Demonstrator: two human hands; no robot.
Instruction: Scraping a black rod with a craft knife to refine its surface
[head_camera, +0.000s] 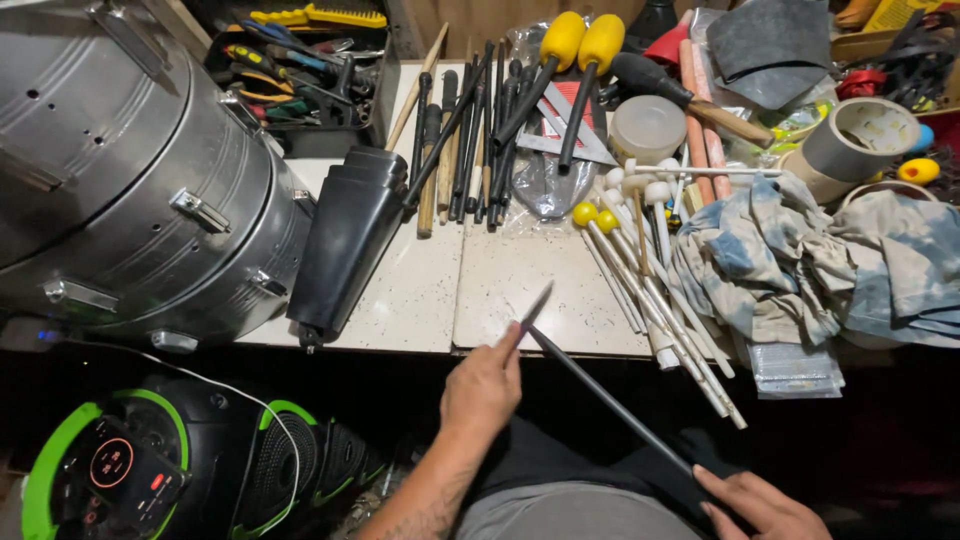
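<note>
White speckled tiles make up the worktop in front of me. My left hand pinches the top of a long dark stick near the table edge, fingers closed on it. My right hand holds the low end by my lap; I think it grips, but part is cut off. Past the stick lie pale thin mallets and black sticks. A blue and tan rag sits right. A shiny metal drum sits left.
</note>
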